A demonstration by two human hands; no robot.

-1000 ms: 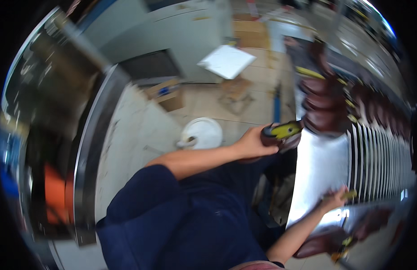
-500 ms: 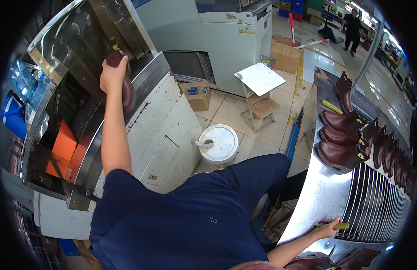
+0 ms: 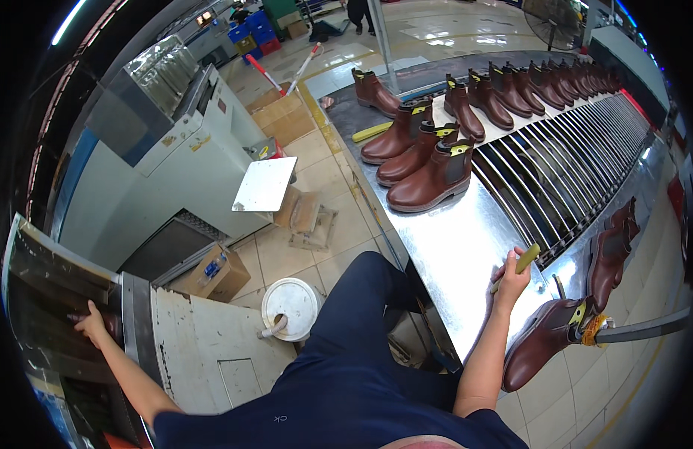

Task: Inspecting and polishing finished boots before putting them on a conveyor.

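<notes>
At the lower left, my left hand (image 3: 94, 325) is around a dark brown boot (image 3: 114, 325) inside the machine's open, shiny-walled hood. Most of that boot is hidden by the hand and shadow. My right hand (image 3: 513, 280) grips an olive-yellow stick-like tool (image 3: 528, 257) over the metal tabletop (image 3: 466, 258). Ahead of it, brown ankle boots (image 3: 429, 183) with yellow tabs stand in a short row. Beside my right forearm, another brown boot (image 3: 539, 343) is near the end of a grey bar (image 3: 646, 327) wrapped in orange.
A slatted metal conveyor (image 3: 545, 179) runs along the table, with several boots (image 3: 519, 90) lined up behind it. Another yellow stick (image 3: 371, 132) lies on the table. On the floor are a white lidded bucket (image 3: 292, 299), a cardboard box (image 3: 230, 275) and a white-topped stand (image 3: 264, 184).
The view has swung right toward the table and conveyor. My left hand is still at the boot in the machine, now deeper under the hood. My right hand has raised the stick-like tool.
</notes>
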